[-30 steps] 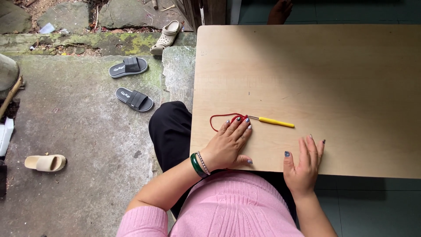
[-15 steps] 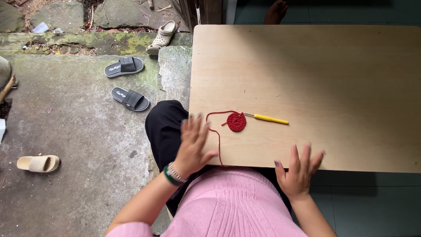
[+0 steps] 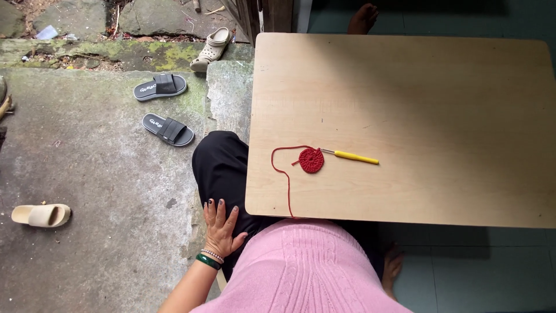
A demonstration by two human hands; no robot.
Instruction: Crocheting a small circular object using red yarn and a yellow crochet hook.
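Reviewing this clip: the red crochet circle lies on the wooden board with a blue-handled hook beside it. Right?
Not quite. In the head view the crochet hook has a yellow handle, not blue. The red crochet circle does lie on the wooden board, hook at its right.

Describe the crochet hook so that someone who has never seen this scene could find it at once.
Look at the pale wooden table over the person's lap. Near its front left part lies a small red crochet disc with a red yarn tail. The hook lies at the disc's right side: thin, with a metal tip and a yellow handle, the only yellow thing there.
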